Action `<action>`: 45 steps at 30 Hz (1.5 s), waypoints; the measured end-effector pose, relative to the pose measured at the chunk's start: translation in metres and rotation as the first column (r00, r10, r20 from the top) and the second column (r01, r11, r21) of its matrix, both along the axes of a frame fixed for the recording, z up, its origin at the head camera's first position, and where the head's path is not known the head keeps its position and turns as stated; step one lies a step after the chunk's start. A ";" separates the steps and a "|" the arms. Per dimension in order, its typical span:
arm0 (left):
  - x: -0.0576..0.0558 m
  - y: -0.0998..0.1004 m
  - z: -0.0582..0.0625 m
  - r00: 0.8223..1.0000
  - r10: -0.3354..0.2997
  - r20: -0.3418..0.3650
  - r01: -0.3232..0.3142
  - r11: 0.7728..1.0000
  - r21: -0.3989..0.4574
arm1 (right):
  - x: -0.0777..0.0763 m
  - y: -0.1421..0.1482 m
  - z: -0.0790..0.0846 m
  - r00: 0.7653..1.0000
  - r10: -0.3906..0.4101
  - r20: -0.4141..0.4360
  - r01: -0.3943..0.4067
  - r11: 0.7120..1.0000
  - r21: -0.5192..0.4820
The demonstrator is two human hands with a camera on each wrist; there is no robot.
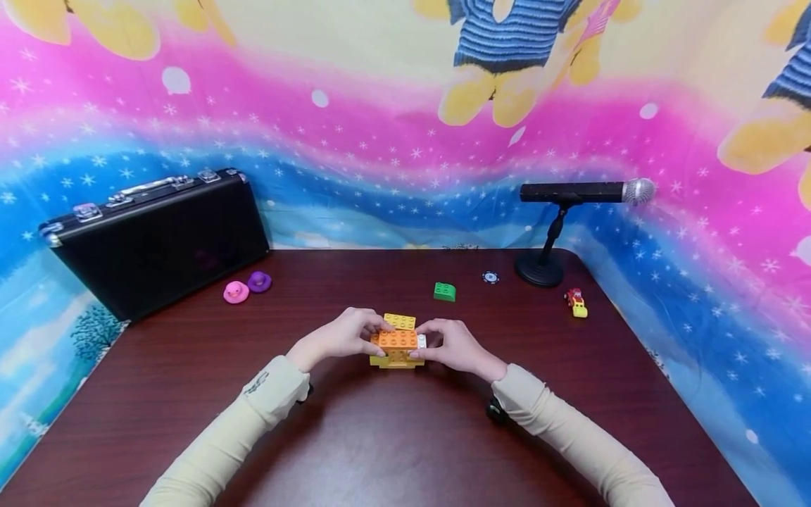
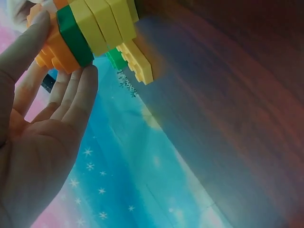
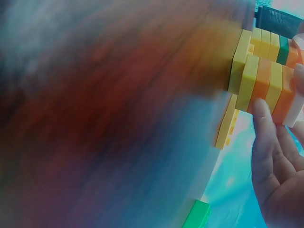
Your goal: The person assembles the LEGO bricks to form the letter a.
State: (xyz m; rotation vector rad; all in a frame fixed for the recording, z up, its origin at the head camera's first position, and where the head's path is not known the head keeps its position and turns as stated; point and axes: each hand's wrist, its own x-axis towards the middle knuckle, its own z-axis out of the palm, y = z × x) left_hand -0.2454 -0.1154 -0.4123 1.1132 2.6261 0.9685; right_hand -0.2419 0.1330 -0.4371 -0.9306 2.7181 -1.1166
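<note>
A structure of toy building blocks stands at the middle of the table, with an orange block (image 1: 398, 339) across its top and a yellow base (image 1: 398, 364). My left hand (image 1: 347, 334) grips its left side, thumb in front and fingers behind. In the left wrist view, that side's stack has several yellow blocks (image 2: 97, 21), a green block (image 2: 75, 39) and orange above. My right hand (image 1: 457, 345) holds the right side, near a white block (image 1: 422, 341). The right wrist view shows its fingers against a yellow and orange stack (image 3: 260, 85).
A loose yellow block (image 1: 400, 322) lies right behind the structure. Farther back are a green block (image 1: 445, 291), a poker chip (image 1: 491, 277) and a microphone on a stand (image 1: 550, 243). A toy car (image 1: 576, 303) sits right; two rubber ducks (image 1: 236, 292) and a black case (image 1: 165, 246) stand left.
</note>
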 end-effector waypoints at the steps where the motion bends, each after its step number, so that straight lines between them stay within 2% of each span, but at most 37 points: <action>1: 0.000 0.001 0.001 1.000 -0.002 -0.006 0.002 1.000 -0.008 | 0.000 0.000 0.001 1.000 -0.005 0.000 0.005 1.000 0.000; 6: 0.001 0.003 0.006 0.999 -0.001 -0.048 -0.001 0.998 -0.056 | 0.001 0.000 0.001 0.999 -0.005 0.032 0.006 1.000 -0.021; 9: 0.002 0.004 0.007 0.999 0.014 -0.049 -0.017 0.997 -0.073 | 0.001 0.001 0.002 0.999 0.013 0.033 -0.012 1.000 -0.024; 17: 0.005 0.003 0.002 0.998 0.033 -0.044 -0.036 0.998 -0.053 | 0.003 0.003 0.003 0.996 0.024 -0.081 -0.023 1.000 0.009; 22: 0.004 0.001 -0.001 0.998 0.023 -0.055 -0.024 1.000 -0.019 | 0.004 0.003 0.007 0.977 0.065 -0.202 -0.041 0.992 0.122; 27: 0.004 -0.002 -0.001 0.998 0.042 -0.045 -0.042 0.999 0.010 | 0.003 0.000 0.012 0.962 0.092 -0.257 -0.034 0.974 0.224; 35: 0.002 -0.003 -0.005 0.997 0.058 -0.042 -0.057 0.998 0.028 | 0.002 -0.002 0.014 0.959 0.093 -0.269 -0.024 0.968 0.248; 45: 0.001 -0.004 -0.006 0.997 0.046 -0.057 -0.046 0.999 -0.002 | 0.003 0.002 0.006 0.978 0.071 -0.197 -0.036 0.984 0.176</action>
